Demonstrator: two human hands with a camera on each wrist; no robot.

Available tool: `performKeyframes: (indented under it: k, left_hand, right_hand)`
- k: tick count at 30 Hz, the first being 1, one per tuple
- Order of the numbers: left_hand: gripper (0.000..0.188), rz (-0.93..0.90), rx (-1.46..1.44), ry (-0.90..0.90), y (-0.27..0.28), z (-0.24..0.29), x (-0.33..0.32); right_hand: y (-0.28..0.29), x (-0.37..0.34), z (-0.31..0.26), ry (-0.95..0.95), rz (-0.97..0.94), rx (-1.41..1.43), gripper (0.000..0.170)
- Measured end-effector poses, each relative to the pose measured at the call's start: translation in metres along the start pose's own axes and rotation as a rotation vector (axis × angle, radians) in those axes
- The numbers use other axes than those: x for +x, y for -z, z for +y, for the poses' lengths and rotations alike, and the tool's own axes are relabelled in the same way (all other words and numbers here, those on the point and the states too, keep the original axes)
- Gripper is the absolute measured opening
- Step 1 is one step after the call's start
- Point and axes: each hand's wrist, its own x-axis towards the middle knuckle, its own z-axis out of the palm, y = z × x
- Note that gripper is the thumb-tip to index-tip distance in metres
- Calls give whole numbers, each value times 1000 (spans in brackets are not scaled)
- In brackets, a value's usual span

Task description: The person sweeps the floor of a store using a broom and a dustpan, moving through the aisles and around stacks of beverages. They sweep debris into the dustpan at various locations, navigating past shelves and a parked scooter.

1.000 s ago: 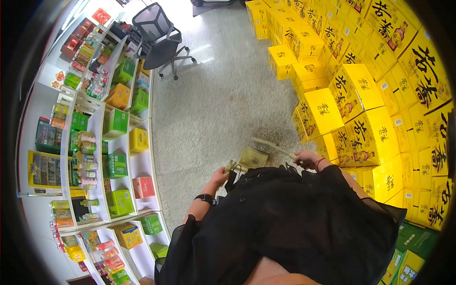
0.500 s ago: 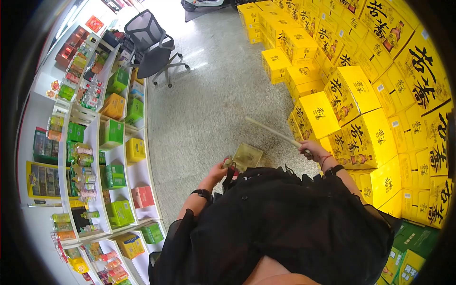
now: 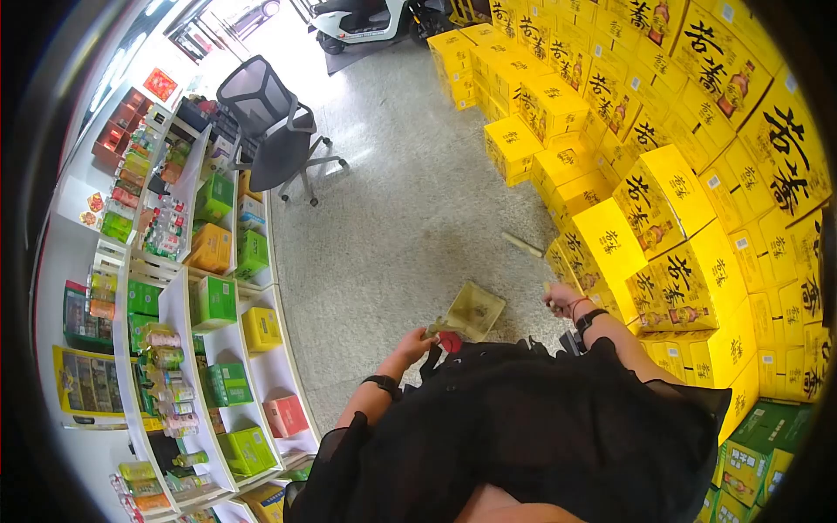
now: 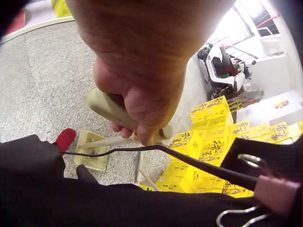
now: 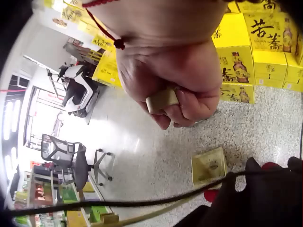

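Observation:
In the head view the left hand (image 3: 413, 345) grips the end of a pale handle; the left wrist view shows its fingers curled round that handle (image 4: 111, 108), whose stick runs down to a pale yellow dustpan (image 4: 93, 150). The dustpan (image 3: 476, 312) lies on the floor in front of the body, beside a red shoe (image 3: 449, 341). The right hand (image 3: 562, 299) is near the yellow boxes, and in the right wrist view its fingers curl round a pale stick end (image 5: 162, 101). Part of a pale stick (image 3: 523, 244) shows over the floor ahead; its far end is not clear.
Stacked yellow boxes (image 3: 610, 231) line the right side, with green boxes (image 3: 758, 427) at the lower right. Shelves of bottles and cartons (image 3: 214, 301) stand on the left. An office chair (image 3: 279, 148) and a white scooter (image 3: 366, 24) are farther ahead.
The right-hand stick has swung from pointing up-left to lying close by the yellow boxes. The dustpan shows a little farther right and lower, and the chair and shelves have shifted down in view.

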Motion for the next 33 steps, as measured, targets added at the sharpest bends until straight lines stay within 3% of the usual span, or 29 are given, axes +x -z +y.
performKeyframes:
  k: [1, 3, 7, 8, 16, 23, 25, 26, 29, 31, 33]
  left_hand:
    - [37, -1, 35, -22, 9, -3, 3]
    - [37, -17, 23, -7, 29, -8, 11]
    - [37, -38, -57, -37, 57, -37, 40]
    - [37, -44, -61, -35, 65, -42, 43]
    - [32, -23, -118, -28, 138, -49, 61]
    - [31, -16, -155, -58, 154, -66, 86]
    - [28, -58, -127, -20, 165, -47, 79]
    - [28, -57, -125, -20, 167, -47, 83]
    - [28, -33, -165, -15, 169, -48, 90]
    - [30, 10, -107, -30, 176, -41, 95]
    - [30, 41, -155, -10, 178, -35, 101]
  right_hand:
    - [-11, 0, 1, -9, 0, 1, 9]
    - [-31, -9, 0, -44, -195, -61, 12]
    - [-74, -57, -32, -124, -248, -76, 27]
    - [-81, -66, -41, -105, -252, -66, 42]
    - [-106, -68, -81, -23, -141, 69, 55]
    - [-86, -53, -120, 79, -4, 231, 36]
    - [-82, -41, -133, 56, 185, 290, 24]
    - [-77, -33, -139, 50, 179, 354, 17]
    - [-69, 14, -141, 26, 251, 524, 24]
    - [-66, 42, -142, 38, 211, 498, 14]
    - [-63, 68, -139, -145, 111, 520, 14]
